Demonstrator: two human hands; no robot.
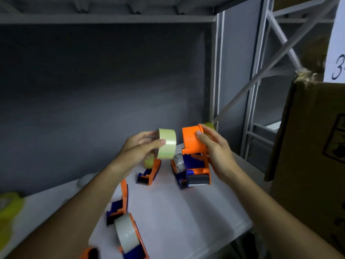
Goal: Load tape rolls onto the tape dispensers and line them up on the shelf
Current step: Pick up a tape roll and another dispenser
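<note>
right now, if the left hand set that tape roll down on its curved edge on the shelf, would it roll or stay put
The tape roll is round with a smooth curved face, so on edge it would probably roll across the flat white shelf. Laid on its flat side it should stay put. It looks rigid: the left hand pinches it without denting it.

Head view, looking down, near shelf [186, 212].
</note>
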